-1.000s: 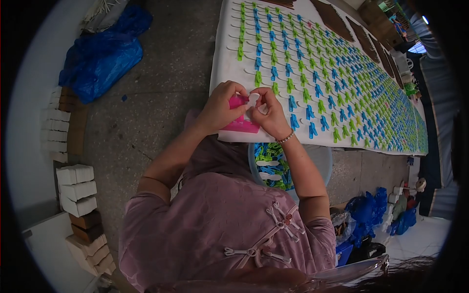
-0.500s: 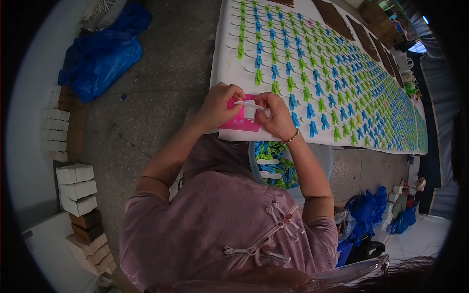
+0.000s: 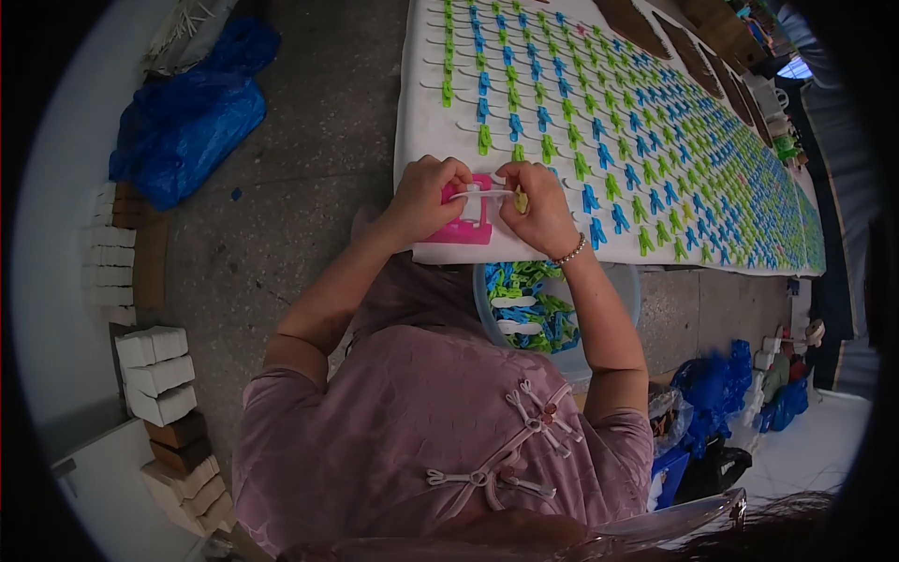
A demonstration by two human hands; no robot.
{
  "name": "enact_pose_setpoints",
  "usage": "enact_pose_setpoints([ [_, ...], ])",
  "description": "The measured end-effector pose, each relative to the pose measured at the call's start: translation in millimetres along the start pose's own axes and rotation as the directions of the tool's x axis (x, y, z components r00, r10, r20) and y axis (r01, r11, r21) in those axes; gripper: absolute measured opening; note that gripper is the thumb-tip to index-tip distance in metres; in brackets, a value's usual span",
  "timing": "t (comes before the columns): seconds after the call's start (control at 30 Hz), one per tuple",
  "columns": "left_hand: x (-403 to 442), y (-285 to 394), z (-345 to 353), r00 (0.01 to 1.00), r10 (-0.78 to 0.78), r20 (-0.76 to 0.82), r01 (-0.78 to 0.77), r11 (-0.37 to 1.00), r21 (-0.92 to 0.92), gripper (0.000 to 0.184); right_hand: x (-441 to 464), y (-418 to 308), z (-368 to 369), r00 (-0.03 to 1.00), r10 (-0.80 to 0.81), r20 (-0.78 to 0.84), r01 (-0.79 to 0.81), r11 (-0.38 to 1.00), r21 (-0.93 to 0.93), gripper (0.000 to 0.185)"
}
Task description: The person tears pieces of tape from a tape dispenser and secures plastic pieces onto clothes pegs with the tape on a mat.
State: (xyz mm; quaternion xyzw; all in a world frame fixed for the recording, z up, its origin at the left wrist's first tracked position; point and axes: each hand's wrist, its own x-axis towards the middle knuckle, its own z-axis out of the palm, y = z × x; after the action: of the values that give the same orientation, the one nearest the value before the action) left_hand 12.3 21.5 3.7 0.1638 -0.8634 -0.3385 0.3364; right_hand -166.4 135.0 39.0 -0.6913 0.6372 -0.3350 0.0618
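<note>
Both hands are over a bright pink frame (image 3: pixel 461 233) at the near left corner of the white table. My left hand (image 3: pixel 429 199) pinches one end of a thin white strip (image 3: pixel 485 194). The strip runs across above the pink frame. My right hand (image 3: pixel 541 212) is closed on the strip's other end, with a small yellowish piece (image 3: pixel 522 201) showing between its fingers. Past the hands, rows of green clips (image 3: pixel 484 140) and blue clips (image 3: pixel 515 125) lie on the table, many beside curved white strips.
Below the table edge stands a clear tub (image 3: pixel 613 323) holding green and blue clips and two white pieces. Brown sheets (image 3: pixel 688 58) lie along the table's far side. Blue bags (image 3: pixel 187 131) are on the floor at left, above stacked white bundles (image 3: pixel 159 375).
The white piece, earlier upright between the fingers, now stretches level between both hands. My right hand has moved right, and a yellowish piece now shows in it. The view has shifted slightly.
</note>
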Motion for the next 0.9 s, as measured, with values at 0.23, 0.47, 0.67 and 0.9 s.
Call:
enact_pose_setpoints([
  [0.23,19,9,30,0.993,-0.073,0.092,0.088,0.98,-0.176,0.027,-4,-14,-36,0.995,-0.085,-0.043,0.078,0.987,-0.142,0.036],
  [0.47,21,10,5,0.994,-0.106,-0.014,0.097,0.947,-0.306,0.03,-69,-24,-81,0.997,0.074,0.014,-0.074,0.995,0.061,0.017],
  [0.67,-5,7,-16,0.966,-0.256,-0.046,0.202,0.85,-0.487,0.034,-172,64,-16,0.597,0.633,0.493,-0.478,0.774,-0.415,0.028],
  [0.9,-28,11,-28,0.922,-0.386,-0.027,0.283,0.719,-0.635,0.038,-202,91,12,0.462,0.724,0.512,-0.543,0.687,-0.482,0.036],
])
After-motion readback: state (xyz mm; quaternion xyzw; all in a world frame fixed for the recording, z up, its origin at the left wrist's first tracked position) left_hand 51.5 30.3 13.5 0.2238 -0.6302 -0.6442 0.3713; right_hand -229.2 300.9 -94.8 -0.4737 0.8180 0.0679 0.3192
